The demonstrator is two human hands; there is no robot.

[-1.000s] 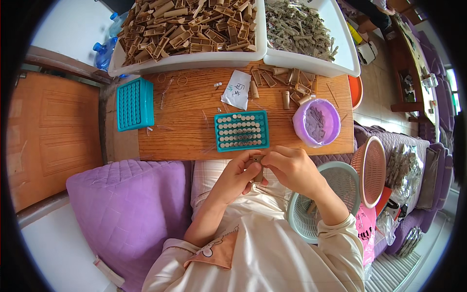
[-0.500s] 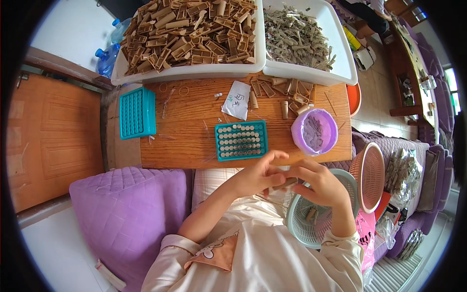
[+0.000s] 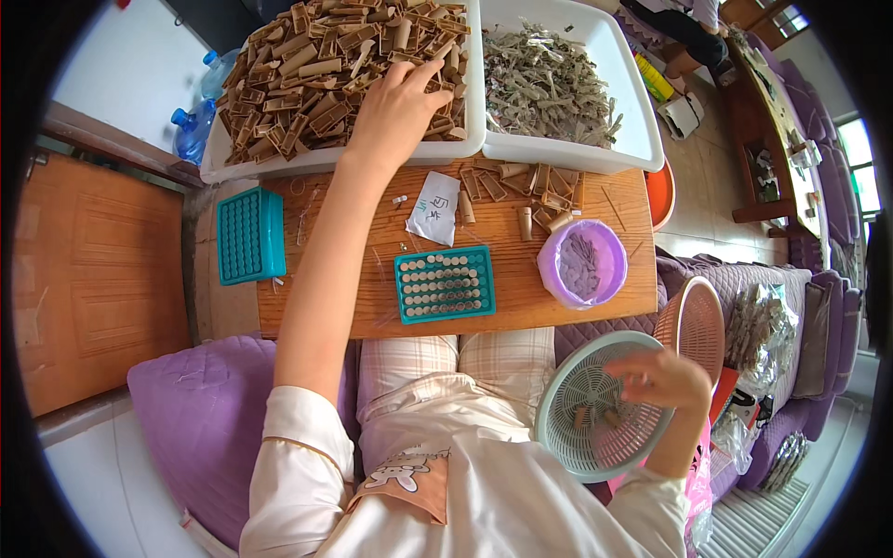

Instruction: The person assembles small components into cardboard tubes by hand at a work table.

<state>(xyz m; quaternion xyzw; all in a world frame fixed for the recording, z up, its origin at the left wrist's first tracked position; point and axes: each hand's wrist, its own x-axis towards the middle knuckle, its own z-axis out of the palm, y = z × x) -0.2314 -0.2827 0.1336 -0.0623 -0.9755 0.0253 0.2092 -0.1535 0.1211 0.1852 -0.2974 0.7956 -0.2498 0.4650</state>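
Note:
My left hand (image 3: 398, 107) reaches over the white bin at the far left, its fingers spread on a heap of hollow brown plastic casings (image 3: 321, 67). Nothing shows held in it. My right hand (image 3: 665, 379), blurred by motion, hangs over the pale green basket (image 3: 555, 446) at my right side; its fingers look apart and no piece shows in them. A few brown casings (image 3: 611, 418) lie at the bottom of that basket. On the table before me, a teal tray (image 3: 446, 318) holds rows of small round silver pieces.
A white bin (image 3: 642, 112) of grey metallic parts stands at the far right. A lilac-lined tub (image 3: 609, 237), loose casings (image 3: 549, 181) and a paper slip (image 3: 434, 209) are on the table. Another teal tray (image 3: 251, 237) sits left; a pink basket (image 3: 702, 321) stands right.
My hands were together over my lap around a brown piece. Now they are apart: the left has moved forward to the heap of casings, the right over to the green basket.

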